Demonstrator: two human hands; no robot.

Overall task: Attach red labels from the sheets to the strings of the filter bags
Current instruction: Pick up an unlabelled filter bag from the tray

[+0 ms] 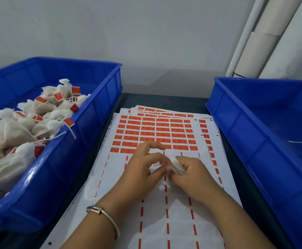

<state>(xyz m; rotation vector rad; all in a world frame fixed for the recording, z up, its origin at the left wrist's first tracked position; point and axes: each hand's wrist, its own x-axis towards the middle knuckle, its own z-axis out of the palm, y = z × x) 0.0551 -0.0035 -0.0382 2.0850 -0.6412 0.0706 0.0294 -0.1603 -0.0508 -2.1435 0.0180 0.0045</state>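
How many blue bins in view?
2. One bin left of the label sheets, filled with tagged bags; the other bin on the right, partly cut off by the frame edge.

Label sheets [157, 130] stacked at centre of the surface [232, 146], between two bins. Left bin [92, 112] heaped with tagged filter bags [21, 130]; right bin [240, 123] holding a few bags at its right edge. Both hands [164, 169] together over the top sheet. Wall pipes [265, 42] behind the right bin.
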